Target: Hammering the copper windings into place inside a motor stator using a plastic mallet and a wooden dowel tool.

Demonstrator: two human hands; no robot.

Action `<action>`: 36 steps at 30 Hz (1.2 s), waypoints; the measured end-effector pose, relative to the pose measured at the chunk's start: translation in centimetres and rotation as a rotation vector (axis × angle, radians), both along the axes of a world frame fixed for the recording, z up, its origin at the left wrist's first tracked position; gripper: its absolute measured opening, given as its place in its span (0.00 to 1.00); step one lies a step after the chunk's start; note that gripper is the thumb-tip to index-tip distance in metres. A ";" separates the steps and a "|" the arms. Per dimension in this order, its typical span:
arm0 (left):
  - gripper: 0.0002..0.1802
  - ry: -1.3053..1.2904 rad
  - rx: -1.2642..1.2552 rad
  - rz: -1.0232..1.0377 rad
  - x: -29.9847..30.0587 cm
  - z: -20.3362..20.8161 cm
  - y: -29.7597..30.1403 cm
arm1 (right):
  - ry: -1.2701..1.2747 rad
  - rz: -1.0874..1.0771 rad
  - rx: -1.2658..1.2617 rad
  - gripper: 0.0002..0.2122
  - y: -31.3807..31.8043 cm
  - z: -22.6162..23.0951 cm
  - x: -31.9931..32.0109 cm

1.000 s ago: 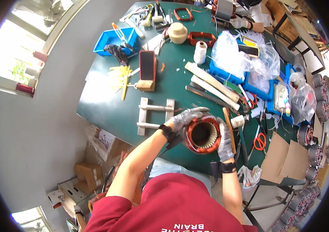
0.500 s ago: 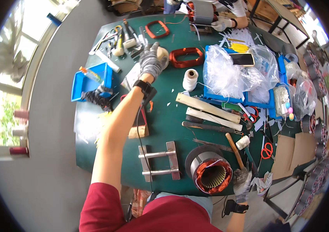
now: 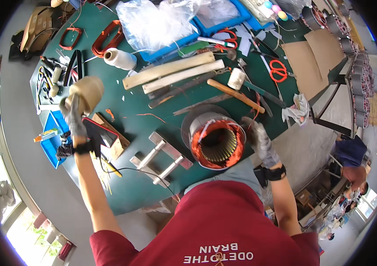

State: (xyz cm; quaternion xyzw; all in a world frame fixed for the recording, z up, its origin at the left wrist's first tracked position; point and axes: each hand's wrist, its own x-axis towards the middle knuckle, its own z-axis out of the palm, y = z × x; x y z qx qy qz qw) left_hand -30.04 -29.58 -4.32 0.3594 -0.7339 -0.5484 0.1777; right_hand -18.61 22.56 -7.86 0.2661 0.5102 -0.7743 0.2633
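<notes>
The big green table (image 3: 153, 119) held everything, and the round motor part (image 3: 217, 142) stood near its front edge, right in front of the person. It looked like a fat grey metal ring with shiny copper wire packed around its top and thin slots down the inside of its hole. The right hand (image 3: 259, 141), in a grey glove, was pressed against the right side of the motor part, open and flat on it, keeping it steady. Half a second before, the left hand had been far across the table, reaching for a roll of tan tape. Now the left hand (image 3: 74, 116) had come back, up in the air well to the left of the motor part, closed tight on the tape roll (image 3: 87, 92). So the tape was fetched and looked ready to be used on the wire. A metal frame (image 3: 162, 157) lay just left of the motor part, a wooden mallet (image 3: 235, 95) lay just behind it, and a white spool of thread (image 3: 119, 58) stood farther back to the left.
</notes>
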 end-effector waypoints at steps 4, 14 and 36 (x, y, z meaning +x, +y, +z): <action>0.28 0.096 -0.210 -0.189 11.5 8.9 10.1 | 0.135 0.120 -0.054 0.19 -0.5 -0.9 -2.0; 0.34 0.032 -0.525 -0.514 17.8 9.3 30.4 | 0.189 0.218 -0.134 0.13 0.8 -0.8 -2.4; 0.28 -0.043 -1.066 -0.708 14.3 6.1 35.8 | 0.237 0.316 -0.144 0.12 0.1 -0.1 -5.3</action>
